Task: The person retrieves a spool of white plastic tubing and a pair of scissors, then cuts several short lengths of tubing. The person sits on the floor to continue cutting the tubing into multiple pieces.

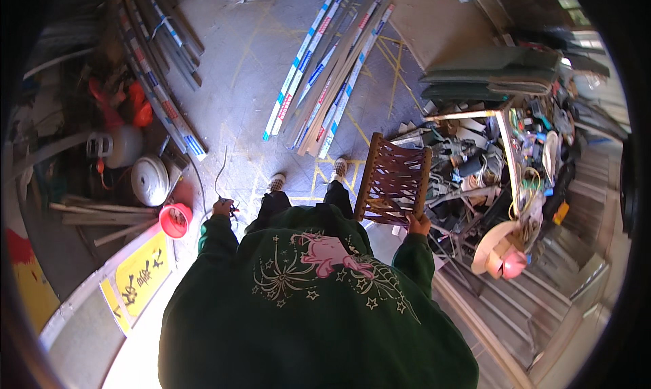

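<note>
My right hand (420, 224) is closed on the near corner of a brown stool-like frame (393, 179) with crisscrossed strips between two side rails. The frame hangs beside my right leg, tilted, near the cluttered workbench. At my left side, my left hand (222, 207) is closed around a thin dark cord (218, 179) that curves up from it. A small dark thing with a reddish part shows by the fingers, too small to name. Both arms hang down in green sleeves.
Long wrapped strips (332, 70) lie on the floor ahead; more long bars (159, 70) lie at the left. A red bucket (175, 221) and a round metal lid (150, 180) stand left. A frame heaped with tools (505, 151) fills the right, near a pink hard hat (513, 263).
</note>
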`<state>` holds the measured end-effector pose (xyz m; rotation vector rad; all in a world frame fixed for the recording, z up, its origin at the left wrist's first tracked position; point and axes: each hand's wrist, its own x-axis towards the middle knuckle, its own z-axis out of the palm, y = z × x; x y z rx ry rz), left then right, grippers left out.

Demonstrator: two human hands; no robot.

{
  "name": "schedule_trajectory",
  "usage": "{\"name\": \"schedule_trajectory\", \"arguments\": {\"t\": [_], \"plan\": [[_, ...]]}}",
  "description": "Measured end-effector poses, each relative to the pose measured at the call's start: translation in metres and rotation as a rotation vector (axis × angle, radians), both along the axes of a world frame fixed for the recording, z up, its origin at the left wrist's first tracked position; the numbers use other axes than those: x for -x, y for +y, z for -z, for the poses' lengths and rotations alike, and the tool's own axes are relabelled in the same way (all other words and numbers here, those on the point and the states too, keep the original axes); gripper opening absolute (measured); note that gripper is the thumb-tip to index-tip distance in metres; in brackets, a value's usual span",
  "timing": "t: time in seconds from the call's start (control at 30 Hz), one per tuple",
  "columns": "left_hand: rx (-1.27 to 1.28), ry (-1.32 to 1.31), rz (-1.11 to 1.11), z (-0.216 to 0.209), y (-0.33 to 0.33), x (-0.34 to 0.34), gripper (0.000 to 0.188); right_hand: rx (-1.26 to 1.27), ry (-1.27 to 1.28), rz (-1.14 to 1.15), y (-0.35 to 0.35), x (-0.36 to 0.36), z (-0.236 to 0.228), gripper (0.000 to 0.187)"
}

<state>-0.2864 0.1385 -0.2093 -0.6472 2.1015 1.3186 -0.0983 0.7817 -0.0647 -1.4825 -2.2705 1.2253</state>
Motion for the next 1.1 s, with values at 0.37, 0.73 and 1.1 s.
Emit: {"name": "schedule_trajectory", "arguments": {"t": [0.37,0.73,1.1], "plan": [[-0.078,-0.075,-0.16,-0.062,0.109,-0.117,0.028,-0.054,-0.287,-0.331,0.109,0.08,0.014,0.045],[-0.12,-0.169,-0.129,-0.027,0.042,-0.101,0.027,-0.175,-0.481,-0.312,0.06,0.015,-0.009,0.044],[-0.08,-0.309,-0.103,0.012,0.015,-0.125,0.03,-0.095,-0.601,-0.371,0.028,0.023,-0.037,0.045]]}}
